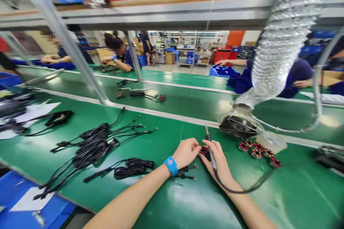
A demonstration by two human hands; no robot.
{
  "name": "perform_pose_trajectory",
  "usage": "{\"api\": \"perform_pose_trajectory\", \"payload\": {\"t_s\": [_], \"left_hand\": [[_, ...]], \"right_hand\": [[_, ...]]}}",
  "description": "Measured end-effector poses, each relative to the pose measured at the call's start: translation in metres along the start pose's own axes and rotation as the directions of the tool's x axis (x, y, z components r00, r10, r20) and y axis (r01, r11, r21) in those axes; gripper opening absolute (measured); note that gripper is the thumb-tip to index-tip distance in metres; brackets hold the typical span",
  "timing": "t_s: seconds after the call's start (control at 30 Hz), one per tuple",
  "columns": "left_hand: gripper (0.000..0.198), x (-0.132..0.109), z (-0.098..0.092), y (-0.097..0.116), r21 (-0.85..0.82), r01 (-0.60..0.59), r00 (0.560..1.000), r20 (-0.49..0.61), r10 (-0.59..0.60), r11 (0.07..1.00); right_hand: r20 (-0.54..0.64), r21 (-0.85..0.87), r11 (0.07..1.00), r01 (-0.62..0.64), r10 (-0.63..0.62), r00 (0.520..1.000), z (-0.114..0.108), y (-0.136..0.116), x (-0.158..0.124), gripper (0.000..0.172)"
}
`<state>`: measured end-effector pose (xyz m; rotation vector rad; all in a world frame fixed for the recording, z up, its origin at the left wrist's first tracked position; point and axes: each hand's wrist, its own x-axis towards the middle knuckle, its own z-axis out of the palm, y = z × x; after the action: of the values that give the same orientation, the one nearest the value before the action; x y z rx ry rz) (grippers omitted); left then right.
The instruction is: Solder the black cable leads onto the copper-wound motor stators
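Observation:
My right hand (219, 161) is closed around a soldering iron (209, 142), its tip pointing up and away from me. Between my two hands is a small round part with red and black segments (203, 150). The fingers of my left hand (186, 152) are pinched together at its near-left edge, and my right fingertips also seem to touch it. A blue band (171, 165) circles my left wrist. Beneath that wrist, the stripped ends of a black cable (188, 176) stick out. A coiled black cable (134, 167) lies just left of my forearm.
Several round red-and-black parts (256, 149) lie right of my hands, by a clear plastic piece (271, 142). Behind them, a fume fan (239, 123) hangs on a silver duct (279, 39). A cable pile (92, 146) covers the left bench. Co-workers sit across the belt (188, 100).

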<state>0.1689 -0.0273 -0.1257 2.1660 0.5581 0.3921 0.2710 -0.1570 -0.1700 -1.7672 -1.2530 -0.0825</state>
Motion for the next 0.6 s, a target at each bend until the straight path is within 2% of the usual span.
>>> {"api": "perform_pose_trajectory", "payload": {"t_s": [0.13, 0.3, 0.47, 0.6], "left_hand": [[0.027, 0.0049, -0.0042, -0.0033, -0.045, 0.024, 0.999, 0.044, -0.022, 0.999], [0.036, 0.0063, -0.002, -0.0004, -0.078, 0.035, 0.998, 0.052, -0.031, 0.996], [0.027, 0.0059, 0.0017, 0.0025, 0.057, -0.051, 0.999, -0.005, 0.052, 0.997], [0.03, 0.0074, -0.004, 0.0011, 0.084, -0.055, 0.998, 0.022, 0.054, 0.995]], "right_hand": [[0.025, 0.045, 0.998, -0.046, 0.045, 0.999, -0.0036, -0.0033, 0.0003, 0.043], [0.021, 0.097, 0.995, -0.033, 0.032, 0.999, -0.0058, -0.0069, 0.0017, 0.043], [0.0, 0.112, 0.992, -0.052, 0.052, 0.999, -0.0015, -0.0027, 0.0011, 0.046], [0.011, 0.11, 0.992, -0.059, 0.058, 0.998, -0.0017, -0.0026, 0.0007, 0.05]]}}
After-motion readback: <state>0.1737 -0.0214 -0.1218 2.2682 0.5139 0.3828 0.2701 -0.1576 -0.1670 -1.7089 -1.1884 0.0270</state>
